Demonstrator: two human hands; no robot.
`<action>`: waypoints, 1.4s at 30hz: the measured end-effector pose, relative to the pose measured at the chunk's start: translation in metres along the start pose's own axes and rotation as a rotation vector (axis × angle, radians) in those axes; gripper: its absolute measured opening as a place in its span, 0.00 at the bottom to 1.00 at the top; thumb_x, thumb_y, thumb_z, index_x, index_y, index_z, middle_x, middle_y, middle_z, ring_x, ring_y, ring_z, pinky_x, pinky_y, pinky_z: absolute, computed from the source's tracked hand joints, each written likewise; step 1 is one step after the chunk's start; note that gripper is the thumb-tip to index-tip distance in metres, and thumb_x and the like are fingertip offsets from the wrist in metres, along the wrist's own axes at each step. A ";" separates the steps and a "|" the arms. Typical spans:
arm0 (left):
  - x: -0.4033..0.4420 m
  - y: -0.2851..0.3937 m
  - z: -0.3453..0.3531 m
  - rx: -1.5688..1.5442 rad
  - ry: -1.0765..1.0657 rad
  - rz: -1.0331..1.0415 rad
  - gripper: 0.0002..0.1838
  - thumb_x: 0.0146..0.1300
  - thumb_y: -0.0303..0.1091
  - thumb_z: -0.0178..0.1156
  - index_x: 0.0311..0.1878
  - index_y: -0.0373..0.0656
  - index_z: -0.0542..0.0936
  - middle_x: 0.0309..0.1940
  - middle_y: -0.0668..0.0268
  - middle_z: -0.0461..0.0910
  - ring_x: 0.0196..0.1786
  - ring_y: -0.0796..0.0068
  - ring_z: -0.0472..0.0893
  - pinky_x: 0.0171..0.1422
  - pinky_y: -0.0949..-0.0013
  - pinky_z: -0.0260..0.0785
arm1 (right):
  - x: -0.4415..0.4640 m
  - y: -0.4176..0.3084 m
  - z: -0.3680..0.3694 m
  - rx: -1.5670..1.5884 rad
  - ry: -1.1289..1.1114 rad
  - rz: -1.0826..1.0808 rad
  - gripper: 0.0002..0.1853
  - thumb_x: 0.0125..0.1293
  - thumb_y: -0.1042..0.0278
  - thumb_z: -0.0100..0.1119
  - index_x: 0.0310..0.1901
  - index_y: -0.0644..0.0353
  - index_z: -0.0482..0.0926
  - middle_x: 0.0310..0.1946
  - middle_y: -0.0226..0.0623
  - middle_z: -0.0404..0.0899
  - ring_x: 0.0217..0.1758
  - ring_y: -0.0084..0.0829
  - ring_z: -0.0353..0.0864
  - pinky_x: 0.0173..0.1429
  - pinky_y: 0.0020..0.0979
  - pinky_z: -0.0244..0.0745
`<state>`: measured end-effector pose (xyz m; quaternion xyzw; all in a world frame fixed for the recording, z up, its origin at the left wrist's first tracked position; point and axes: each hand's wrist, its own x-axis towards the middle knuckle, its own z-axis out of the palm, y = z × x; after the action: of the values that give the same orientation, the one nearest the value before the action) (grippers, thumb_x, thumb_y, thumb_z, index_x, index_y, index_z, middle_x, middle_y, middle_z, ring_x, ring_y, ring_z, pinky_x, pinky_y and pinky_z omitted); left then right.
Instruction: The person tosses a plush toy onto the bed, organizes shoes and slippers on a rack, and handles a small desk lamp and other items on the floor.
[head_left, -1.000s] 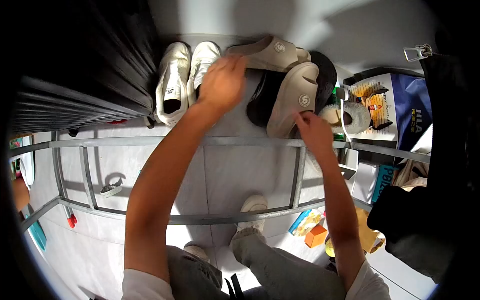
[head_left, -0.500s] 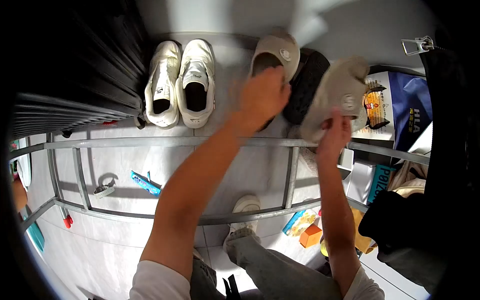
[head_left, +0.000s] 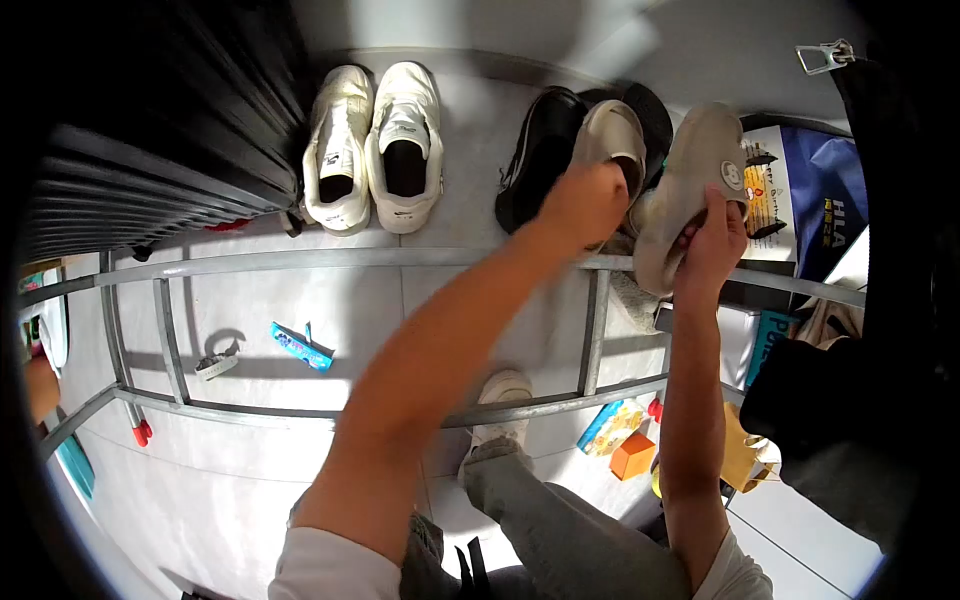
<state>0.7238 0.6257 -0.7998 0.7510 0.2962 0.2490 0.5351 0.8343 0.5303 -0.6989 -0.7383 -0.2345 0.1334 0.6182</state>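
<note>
My left hand is closed on the open end of a beige slipper, its fingers partly hidden inside. Beyond my right hand stands a second beige slipper with a round white badge, gripped at its foot opening with the thumb near the badge. Black footwear lies left of and behind the first slipper, and another dark shoe shows between the two slippers. Both hands reach past the grey metal frame.
A pair of white sneakers stands on the tiled floor at the left, beside a black ribbed suitcase. At the right are a blue bag and a black bag. A blue packet and an orange box lie below.
My left hand has moved right with its beige slipper, uncovering black footwear at its left. The slipper in my right hand has shifted right and turned more upright. The view has shifted slightly.
</note>
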 end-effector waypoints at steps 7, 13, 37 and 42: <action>-0.043 0.037 -0.133 -0.571 -0.132 -0.194 0.39 0.67 0.51 0.67 0.73 0.39 0.64 0.53 0.53 0.80 0.55 0.60 0.83 0.61 0.60 0.77 | -0.052 0.006 0.072 -0.250 -0.541 -0.257 0.16 0.67 0.65 0.64 0.52 0.63 0.77 0.45 0.40 0.81 0.44 0.33 0.81 0.51 0.34 0.76; -0.057 -0.041 -0.152 -0.224 0.126 -0.314 0.35 0.67 0.42 0.65 0.71 0.36 0.65 0.49 0.49 0.82 0.50 0.56 0.84 0.53 0.54 0.79 | -0.090 0.027 0.108 -0.263 -0.973 -0.736 0.21 0.64 0.67 0.64 0.57 0.65 0.78 0.50 0.51 0.82 0.46 0.40 0.84 0.51 0.35 0.79; -0.030 -0.059 -0.116 1.080 0.186 -0.066 0.33 0.63 0.27 0.59 0.73 0.52 0.66 0.53 0.46 0.82 0.31 0.54 0.88 0.29 0.56 0.81 | -0.008 0.073 0.072 -0.346 -0.436 0.418 0.22 0.66 0.51 0.69 0.39 0.66 0.78 0.24 0.35 0.78 0.22 0.24 0.79 0.28 0.27 0.77; -0.008 -0.070 -0.095 1.155 0.233 -0.112 0.35 0.62 0.27 0.59 0.74 0.54 0.64 0.69 0.37 0.69 0.31 0.54 0.88 0.31 0.58 0.82 | -0.004 0.073 0.073 -0.347 -0.430 0.398 0.22 0.66 0.51 0.69 0.39 0.67 0.77 0.23 0.35 0.78 0.21 0.26 0.80 0.27 0.27 0.79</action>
<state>0.6400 0.6995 -0.8378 0.8716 0.4797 0.0998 0.0159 0.8087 0.5812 -0.7855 -0.8188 -0.2300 0.3620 0.3816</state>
